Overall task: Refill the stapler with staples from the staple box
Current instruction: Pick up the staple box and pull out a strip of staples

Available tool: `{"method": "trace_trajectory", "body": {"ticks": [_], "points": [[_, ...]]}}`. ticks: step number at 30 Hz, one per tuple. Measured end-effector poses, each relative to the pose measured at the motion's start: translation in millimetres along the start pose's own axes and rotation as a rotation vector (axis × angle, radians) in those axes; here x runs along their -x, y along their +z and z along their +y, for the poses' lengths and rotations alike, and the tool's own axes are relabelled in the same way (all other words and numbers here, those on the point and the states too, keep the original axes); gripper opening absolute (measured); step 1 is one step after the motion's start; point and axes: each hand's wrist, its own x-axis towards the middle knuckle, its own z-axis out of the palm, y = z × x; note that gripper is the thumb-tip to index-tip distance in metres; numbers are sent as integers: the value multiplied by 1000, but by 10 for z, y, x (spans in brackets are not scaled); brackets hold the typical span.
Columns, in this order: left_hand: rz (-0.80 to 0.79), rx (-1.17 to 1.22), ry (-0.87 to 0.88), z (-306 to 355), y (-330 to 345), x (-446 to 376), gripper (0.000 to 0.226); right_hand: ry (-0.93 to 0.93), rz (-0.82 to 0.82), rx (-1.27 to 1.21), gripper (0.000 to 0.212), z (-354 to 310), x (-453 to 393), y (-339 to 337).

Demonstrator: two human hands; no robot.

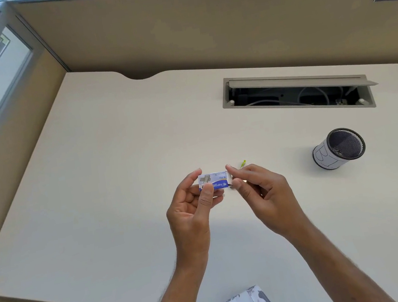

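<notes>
A small white and blue staple box (214, 180) is held above the middle of the desk. My left hand (193, 208) grips its left half between thumb and fingers. My right hand (259, 191) pinches the box's right end with thumb and forefinger. A small green tip of something (243, 163) pokes out just behind my right hand; most of it is hidden and I cannot tell what it is. No stapler is plainly in view.
A black mesh pen cup (338, 148) with a white paper wrap stands on the desk (111, 188) to the right. An open cable hatch (298, 92) lies at the back right. Partition walls (176, 31) close the back and left.
</notes>
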Motion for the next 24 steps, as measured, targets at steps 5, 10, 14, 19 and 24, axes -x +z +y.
{"method": "trace_trajectory", "body": {"ticks": [5,10,14,19,24], "points": [[-11,-9,19,4,17,2,34,149,62,-109,22,-85,14,26],[-3,5,10,-1,21,-14,29,253,98,-249,17,-165,8,45],[-6,12,11,9,24,-7,29,314,89,-344,17,-235,2,-2],[-11,1,36,19,35,7,32,294,74,-320,23,-234,-3,-29],[-16,-4,48,10,36,12,32,225,35,-211,26,-153,12,-32]]}}
